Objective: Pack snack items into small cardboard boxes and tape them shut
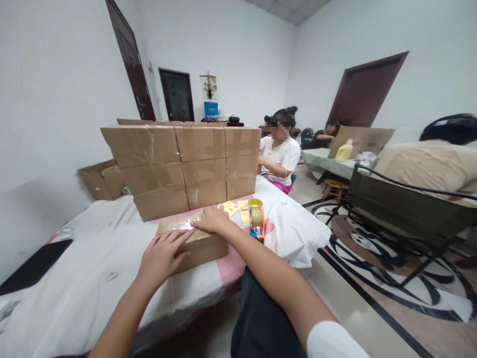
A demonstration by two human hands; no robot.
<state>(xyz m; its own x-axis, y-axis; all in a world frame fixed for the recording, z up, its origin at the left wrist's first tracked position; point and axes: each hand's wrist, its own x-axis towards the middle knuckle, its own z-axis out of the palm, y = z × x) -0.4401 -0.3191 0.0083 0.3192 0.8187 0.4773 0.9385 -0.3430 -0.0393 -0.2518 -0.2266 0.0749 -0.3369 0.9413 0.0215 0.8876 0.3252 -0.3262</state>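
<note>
A small cardboard box [208, 251] lies on the table in front of me, with shiny clear tape along its top. My left hand [166, 251] rests on the box's near left part, fingers stretched out over the top and thumb at the front side. Across the far right part of the top lies my right hand [212, 220], its thumb extended toward the left fingers and its other fingers partly hidden. Neither hand is wrapped around anything. Just right of the box is a tape dispenser [257, 223] with an orange and blue frame.
Stacked cardboard boxes [201, 166] form a wall behind the small box. Yellow papers [233, 208] lie near the dispenser. A black flat item [35, 266] is at the left on the white tablecloth [100, 298]. A co-worker [281, 154] sits beyond the stack; others sit at right.
</note>
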